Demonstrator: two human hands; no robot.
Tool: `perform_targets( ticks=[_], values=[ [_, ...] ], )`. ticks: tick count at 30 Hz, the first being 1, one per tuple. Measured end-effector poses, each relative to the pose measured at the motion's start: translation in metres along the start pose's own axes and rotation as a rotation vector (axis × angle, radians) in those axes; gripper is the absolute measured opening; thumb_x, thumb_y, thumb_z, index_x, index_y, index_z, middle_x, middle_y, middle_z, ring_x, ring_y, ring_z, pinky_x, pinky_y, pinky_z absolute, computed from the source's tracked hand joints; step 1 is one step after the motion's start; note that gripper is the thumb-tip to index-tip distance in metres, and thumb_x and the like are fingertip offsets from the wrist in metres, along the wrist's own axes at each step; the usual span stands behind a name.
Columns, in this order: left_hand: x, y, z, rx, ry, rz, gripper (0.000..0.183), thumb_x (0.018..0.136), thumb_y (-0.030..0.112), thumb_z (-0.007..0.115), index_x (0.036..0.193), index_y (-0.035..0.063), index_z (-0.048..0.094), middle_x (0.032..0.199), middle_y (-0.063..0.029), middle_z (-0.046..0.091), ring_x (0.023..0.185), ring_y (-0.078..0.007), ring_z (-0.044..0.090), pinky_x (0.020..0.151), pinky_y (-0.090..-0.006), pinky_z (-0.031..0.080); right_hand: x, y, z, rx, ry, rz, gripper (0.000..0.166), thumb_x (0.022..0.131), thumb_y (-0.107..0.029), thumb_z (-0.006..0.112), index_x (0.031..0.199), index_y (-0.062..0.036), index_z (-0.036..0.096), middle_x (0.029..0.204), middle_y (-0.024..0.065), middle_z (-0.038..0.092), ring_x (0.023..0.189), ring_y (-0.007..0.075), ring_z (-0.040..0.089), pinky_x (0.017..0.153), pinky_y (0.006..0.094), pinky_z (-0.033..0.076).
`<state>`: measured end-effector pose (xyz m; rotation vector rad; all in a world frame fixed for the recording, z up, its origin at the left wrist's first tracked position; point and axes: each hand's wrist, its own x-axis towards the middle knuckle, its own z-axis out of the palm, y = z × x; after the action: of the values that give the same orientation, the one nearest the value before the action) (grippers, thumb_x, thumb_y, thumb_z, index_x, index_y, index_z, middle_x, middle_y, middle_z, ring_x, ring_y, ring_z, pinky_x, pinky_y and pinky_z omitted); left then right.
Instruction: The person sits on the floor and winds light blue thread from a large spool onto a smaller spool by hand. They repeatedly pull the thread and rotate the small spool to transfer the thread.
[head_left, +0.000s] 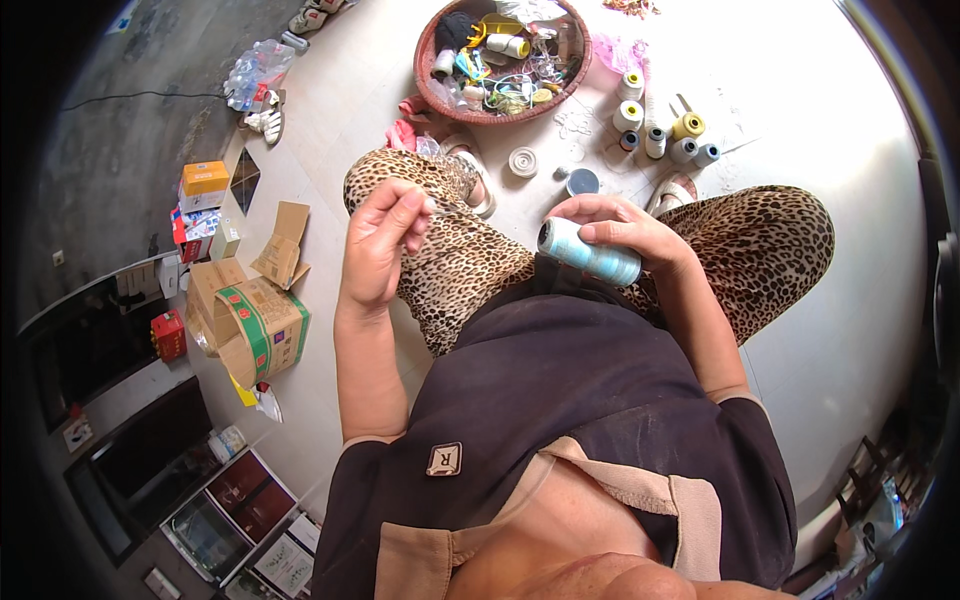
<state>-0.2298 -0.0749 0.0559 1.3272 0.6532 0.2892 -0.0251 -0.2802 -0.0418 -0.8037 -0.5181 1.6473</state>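
My right hand (637, 229) holds a cone spool wound with light blue and white thread (589, 253), tilted above my lap, thumb on its upper side. To the left, my left hand (391, 225) is raised over my knee, with thumb and fingers pinched on a small whitish thing (429, 205), too small to name. No thread can be made out between the hands. On the floor beyond are a coiled white band (523, 162), a round dark-topped item (583, 182) and several thread spools (628, 116).
A round reddish woven basket (427, 82) of spools, cords and oddments stands ahead. Pink plastic (619, 52) lies beside it. At left are an opened cardboard carton (289, 337), small boxes (203, 185), a sandal (266, 124) and a bag of plastic bottles (255, 75).
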Motion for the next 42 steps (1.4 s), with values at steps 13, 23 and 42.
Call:
perform_targets(
  ticks=[13,23,42],
  values=[
    [-0.008,0.012,-0.033,-0.044,0.143,0.078,0.015,0.099,0.016,0.048,0.089,0.0068,0.056,0.080,-0.0001,0.049,0.062,-0.0057,0.038,0.055,-0.0199,0.035,0.001,0.003,-0.004,-0.037,0.007,-0.015,0.037,0.089,-0.022,0.059,0.118,0.0010,0.060,0.109,0.0080,0.064,0.095,0.0135,0.061,0.082,0.0269,0.049],
    [0.006,0.031,-0.061,-0.115,0.252,0.175,0.014,0.097,0.018,0.052,0.089,0.0073,0.056,0.074,0.0004,0.050,0.060,-0.0062,0.042,0.054,-0.0203,0.035,0.003,-0.002,-0.004,-0.188,0.029,-0.013,0.039,0.095,-0.026,0.042,0.115,0.0020,0.062,0.108,0.0117,0.066,0.098,0.0172,0.061,0.090,0.0290,0.046],
    [0.015,0.053,-0.116,-0.115,0.468,0.257,0.015,0.098,0.021,0.052,0.090,0.0076,0.055,0.075,0.0003,0.049,0.060,-0.0087,0.042,0.053,-0.0221,0.035,0.011,0.005,-0.013,-0.183,-0.039,-0.031,0.038,0.095,-0.029,0.045,0.112,-0.0014,0.065,0.106,0.0098,0.067,0.093,0.0153,0.061,0.086,0.0285,0.048]
  ],
)
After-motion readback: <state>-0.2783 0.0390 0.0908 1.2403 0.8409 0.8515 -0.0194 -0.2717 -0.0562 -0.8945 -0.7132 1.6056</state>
